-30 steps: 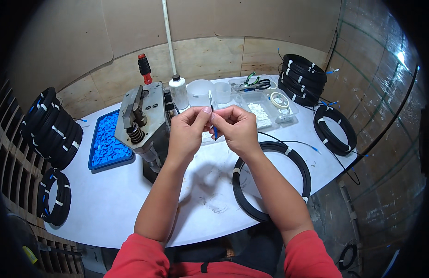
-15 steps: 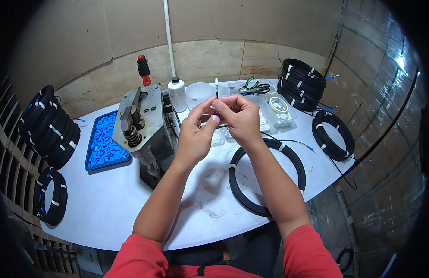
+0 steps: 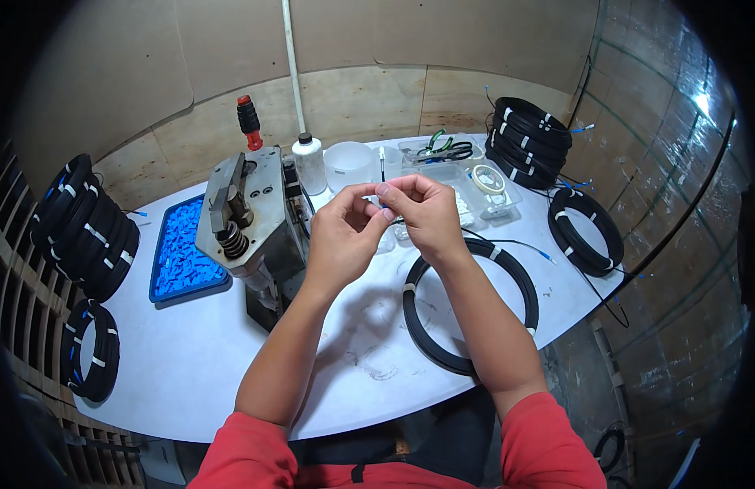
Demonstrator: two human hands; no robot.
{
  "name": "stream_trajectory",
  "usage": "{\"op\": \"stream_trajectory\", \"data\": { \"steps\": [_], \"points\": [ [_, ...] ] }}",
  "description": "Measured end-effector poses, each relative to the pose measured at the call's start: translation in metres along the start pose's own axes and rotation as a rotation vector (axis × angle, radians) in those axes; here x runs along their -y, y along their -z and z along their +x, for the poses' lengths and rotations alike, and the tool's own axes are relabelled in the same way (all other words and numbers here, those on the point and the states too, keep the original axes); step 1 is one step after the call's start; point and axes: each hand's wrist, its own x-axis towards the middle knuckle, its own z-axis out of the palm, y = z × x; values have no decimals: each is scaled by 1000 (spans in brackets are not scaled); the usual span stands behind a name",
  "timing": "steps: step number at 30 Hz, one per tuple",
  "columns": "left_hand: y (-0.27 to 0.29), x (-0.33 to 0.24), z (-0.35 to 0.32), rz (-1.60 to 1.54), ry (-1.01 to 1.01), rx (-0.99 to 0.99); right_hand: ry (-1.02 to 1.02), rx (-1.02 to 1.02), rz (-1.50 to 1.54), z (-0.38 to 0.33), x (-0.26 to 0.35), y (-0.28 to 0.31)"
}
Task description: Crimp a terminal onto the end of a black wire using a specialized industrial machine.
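Note:
My left hand (image 3: 345,236) and my right hand (image 3: 426,216) meet above the middle of the table, thumbs and fingertips pinched together. Between them a thin black cable end (image 3: 382,169) stands upright, with a pale tip pointing away from me. A small bit of blue shows at my left thumb; what it belongs to is mostly hidden by the fingers. Beneath my right forearm lies a coil of black cable (image 3: 408,314), tied with white bands. From behind my right hand a cable runs rightward to a blue-tipped end (image 3: 547,257).
Left of my hands stands a metal hand press (image 3: 267,216), beside a blue tray (image 3: 194,288) of small blue parts. Behind are a white bottle (image 3: 310,167), a white tub (image 3: 349,155), clear boxes (image 3: 501,213) and pliers (image 3: 436,145). Stacked black coils (image 3: 530,143) flank both sides.
Both hands have come down slightly toward me, the upright cable end with them. The pinch stays the same, and the view has shifted a little.

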Motion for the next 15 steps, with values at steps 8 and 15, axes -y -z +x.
{"op": "stream_trajectory", "data": {
  "steps": [8, 15],
  "points": [
    [2, 2, 0, 29, -12, 7, 12, -65, 41, -3, 0, 0],
    [7, -1, 1, 35, 67, 61, 24, -58, 34, -2, -7, 3]
  ]
}}
